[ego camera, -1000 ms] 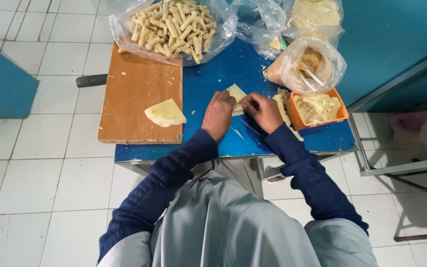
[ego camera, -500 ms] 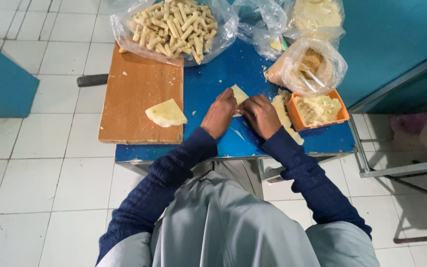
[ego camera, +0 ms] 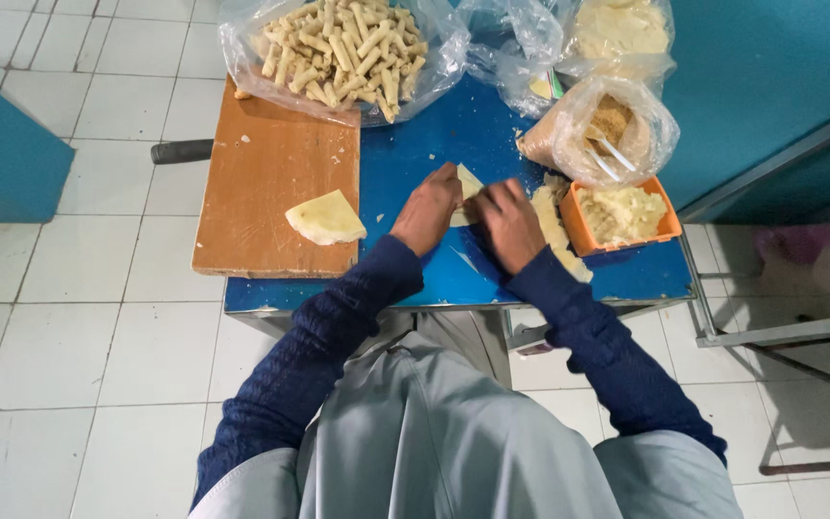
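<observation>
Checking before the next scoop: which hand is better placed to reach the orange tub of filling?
Right. The right hand lies beside the orange tub, with only stacked wrappers between; the left hand is on the far side of the pastry wrapper.

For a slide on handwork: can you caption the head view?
Both hands, left hand and right hand, fold a pale wrapper on a blue table beside an orange tub of filling.
</observation>
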A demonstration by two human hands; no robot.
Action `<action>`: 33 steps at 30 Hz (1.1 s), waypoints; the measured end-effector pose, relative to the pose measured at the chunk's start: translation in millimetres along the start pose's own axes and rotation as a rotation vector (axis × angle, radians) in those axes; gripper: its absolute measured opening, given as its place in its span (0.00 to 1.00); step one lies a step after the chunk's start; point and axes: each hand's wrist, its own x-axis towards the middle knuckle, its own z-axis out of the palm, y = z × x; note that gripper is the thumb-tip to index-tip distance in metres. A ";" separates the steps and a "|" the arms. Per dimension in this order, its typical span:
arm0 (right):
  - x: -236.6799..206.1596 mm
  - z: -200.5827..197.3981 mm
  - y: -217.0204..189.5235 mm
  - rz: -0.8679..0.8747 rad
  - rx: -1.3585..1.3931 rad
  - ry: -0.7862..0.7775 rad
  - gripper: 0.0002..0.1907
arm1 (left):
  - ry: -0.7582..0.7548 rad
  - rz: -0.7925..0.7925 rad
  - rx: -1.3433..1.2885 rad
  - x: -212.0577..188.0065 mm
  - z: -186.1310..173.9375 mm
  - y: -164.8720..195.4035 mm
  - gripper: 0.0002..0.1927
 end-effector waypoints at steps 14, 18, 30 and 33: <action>27.1 4.6 -14.2 0.055 -0.330 -0.016 0.20 | 0.093 -0.246 0.167 -20.2 7.0 7.0 0.19; 51.8 -12.7 -6.5 0.040 -0.149 -0.066 0.27 | 0.072 -0.313 0.196 -19.0 1.5 7.5 0.19; 101.8 -47.5 -7.6 0.513 0.461 -0.223 0.22 | 0.068 -0.455 0.476 8.4 -5.5 26.2 0.25; 143.5 -56.1 -6.3 0.574 0.966 -0.132 0.21 | 0.014 -0.472 0.480 13.4 -3.8 29.8 0.16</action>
